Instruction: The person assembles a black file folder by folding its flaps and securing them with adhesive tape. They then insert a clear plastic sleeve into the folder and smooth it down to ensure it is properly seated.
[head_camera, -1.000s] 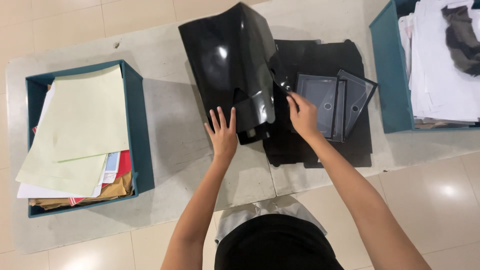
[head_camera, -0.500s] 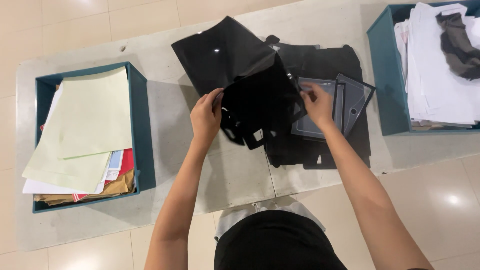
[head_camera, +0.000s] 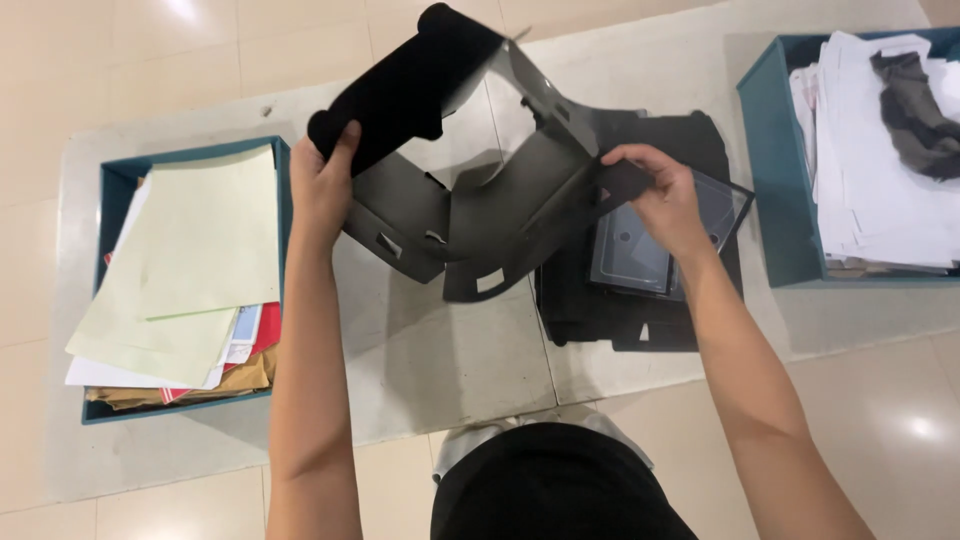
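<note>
lighting: bright and even; you are working under overhead lamps that are leaving soft glare spots on the glossy floor tiles (head_camera: 915, 425) at lower right and top left. shadows: the black folded sheet (head_camera: 470, 200) is casting a soft grey shadow onto the pale table (head_camera: 440, 370) beneath it; the right teal bin (head_camera: 775, 190) is throwing one along its near side. glare: a dull sheen is showing on the sheet's inner face. focus: everything is reading sharp, with slight motion softness at your right hand (head_camera: 665, 200). distortion: table edges are bowing mildly toward the frame corners.
</note>
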